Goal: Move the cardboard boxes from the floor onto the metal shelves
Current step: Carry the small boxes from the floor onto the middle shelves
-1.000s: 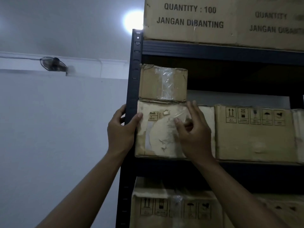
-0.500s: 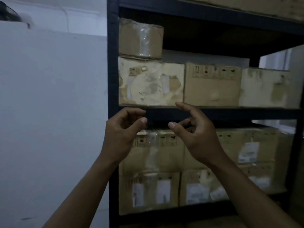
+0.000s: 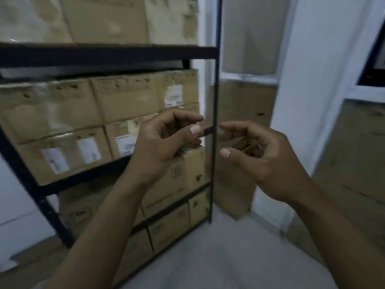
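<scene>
Cardboard boxes [image 3: 125, 97] fill shelves [image 3: 104, 55]; left hand [image 3: 162, 151] and right hand [image 3: 270, 163] hover (fingers [image 3: 187, 116] curled).

metal shelves [image 3: 104, 55]: tiers packed to the front with cardboard boxes [image 3: 125, 97], just a thin gap over the middle row | corner post [image 3: 215, 90]: upright between left hand [image 3: 166, 142] and right hand [image 3: 266, 161] | floor [image 3: 218, 257]: bare strip open before the shelves | right side: white pillar [image 3: 308, 69] and stacked cartons [image 3: 358, 155] hem it in
</scene>
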